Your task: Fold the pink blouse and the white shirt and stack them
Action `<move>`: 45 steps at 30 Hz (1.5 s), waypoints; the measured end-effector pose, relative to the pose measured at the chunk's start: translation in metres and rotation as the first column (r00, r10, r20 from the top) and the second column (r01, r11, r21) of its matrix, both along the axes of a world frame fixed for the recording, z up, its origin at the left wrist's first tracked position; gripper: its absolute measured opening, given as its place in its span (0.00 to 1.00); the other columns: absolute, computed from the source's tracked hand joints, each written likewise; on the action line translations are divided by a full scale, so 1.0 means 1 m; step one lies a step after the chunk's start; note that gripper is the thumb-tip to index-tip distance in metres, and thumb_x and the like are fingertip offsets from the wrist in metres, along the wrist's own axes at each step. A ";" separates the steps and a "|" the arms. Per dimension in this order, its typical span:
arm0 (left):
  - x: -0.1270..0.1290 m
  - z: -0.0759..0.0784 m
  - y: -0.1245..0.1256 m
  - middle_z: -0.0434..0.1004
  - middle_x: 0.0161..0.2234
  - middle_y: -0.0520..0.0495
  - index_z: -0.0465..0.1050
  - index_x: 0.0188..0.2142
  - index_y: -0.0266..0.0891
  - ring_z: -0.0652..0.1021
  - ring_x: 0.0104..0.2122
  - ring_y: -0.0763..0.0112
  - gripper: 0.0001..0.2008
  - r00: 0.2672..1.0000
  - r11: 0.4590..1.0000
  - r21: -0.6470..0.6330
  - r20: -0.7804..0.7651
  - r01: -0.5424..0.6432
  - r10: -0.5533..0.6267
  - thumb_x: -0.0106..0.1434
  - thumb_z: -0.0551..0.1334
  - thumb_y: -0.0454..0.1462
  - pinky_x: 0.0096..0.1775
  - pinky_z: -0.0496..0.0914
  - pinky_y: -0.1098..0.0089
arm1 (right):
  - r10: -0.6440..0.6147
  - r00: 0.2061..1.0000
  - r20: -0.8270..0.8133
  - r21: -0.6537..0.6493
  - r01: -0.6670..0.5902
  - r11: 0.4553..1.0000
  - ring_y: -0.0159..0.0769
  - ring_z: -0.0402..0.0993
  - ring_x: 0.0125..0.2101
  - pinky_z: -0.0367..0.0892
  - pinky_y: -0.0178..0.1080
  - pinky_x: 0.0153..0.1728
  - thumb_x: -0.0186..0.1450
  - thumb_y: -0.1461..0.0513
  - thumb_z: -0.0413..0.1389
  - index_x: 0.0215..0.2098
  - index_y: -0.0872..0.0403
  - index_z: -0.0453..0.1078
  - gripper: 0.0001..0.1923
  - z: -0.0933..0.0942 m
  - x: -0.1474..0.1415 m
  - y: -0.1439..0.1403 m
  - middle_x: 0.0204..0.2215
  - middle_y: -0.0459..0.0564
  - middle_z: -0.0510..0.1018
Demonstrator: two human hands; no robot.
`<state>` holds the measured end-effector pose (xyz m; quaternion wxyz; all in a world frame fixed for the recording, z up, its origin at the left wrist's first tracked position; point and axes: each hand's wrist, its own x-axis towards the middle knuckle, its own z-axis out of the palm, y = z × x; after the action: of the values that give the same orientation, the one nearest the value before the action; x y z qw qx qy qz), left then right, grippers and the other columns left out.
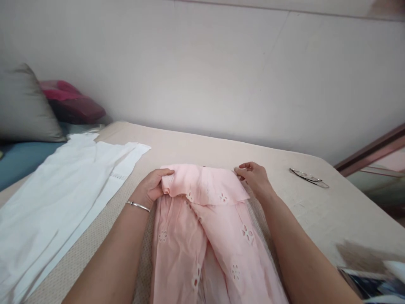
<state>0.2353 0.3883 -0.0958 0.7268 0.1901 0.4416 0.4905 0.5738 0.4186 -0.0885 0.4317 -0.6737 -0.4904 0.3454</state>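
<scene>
A pale pink garment [205,219] with small embroidered eyelet flowers lies lengthwise on the beige bed [202,147] in front of me. Its far end is folded back toward me as a flap. My left hand [152,188], with a thin metal bangle on the wrist, grips the left corner of that flap. My right hand [255,177] pinches the flap's right corner, fingers closed on the cloth.
A white garment [63,190] lies spread flat to the left. A grey pillow [23,105] and a dark red cushion [71,103] sit at the far left by the wall. A pair of glasses [308,177] rests at the right. Printed paper [373,283] lies at the lower right.
</scene>
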 end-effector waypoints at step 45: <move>0.011 0.000 0.004 0.82 0.31 0.39 0.76 0.36 0.29 0.83 0.30 0.62 0.08 0.941 0.958 0.184 -0.219 -0.221 0.259 0.55 0.67 0.29 0.34 0.79 0.66 | 0.165 0.867 -0.470 0.091 -0.139 0.986 0.29 0.65 0.25 0.60 0.33 0.25 0.51 0.64 0.60 0.52 0.55 0.75 0.28 -0.011 -0.017 -0.004 0.31 0.46 0.72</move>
<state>0.2462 0.3923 -0.0955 0.5853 0.2493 0.5065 0.5820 0.5567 0.4145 -0.0993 0.5284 -0.5156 -0.4302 0.5195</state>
